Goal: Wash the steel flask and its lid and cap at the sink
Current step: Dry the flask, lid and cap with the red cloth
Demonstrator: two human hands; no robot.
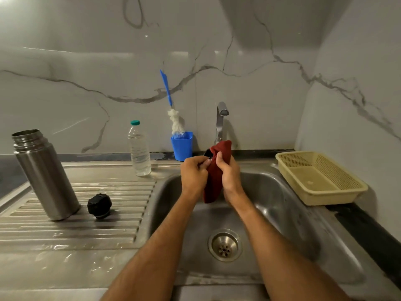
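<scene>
The open steel flask (44, 174) stands upright on the wet ribbed drainboard (76, 231) at the left. A black round lid (99, 206) lies beside it. Over the sink basin (282, 213), my left hand (194, 175) grips a small black cap (208, 153), of which only an edge shows. My right hand (229, 173) holds a dark red cloth (217, 177) wrapped around that cap. The cloth hangs down between both hands.
A tap (221, 120) rises behind the hands with no water visible. A clear plastic water bottle (139, 148) and a blue cup (181, 145) holding a bottle brush (173, 114) stand at the back. A beige plastic basket (321, 178) sits right of the sink. The drain (224, 245) is open.
</scene>
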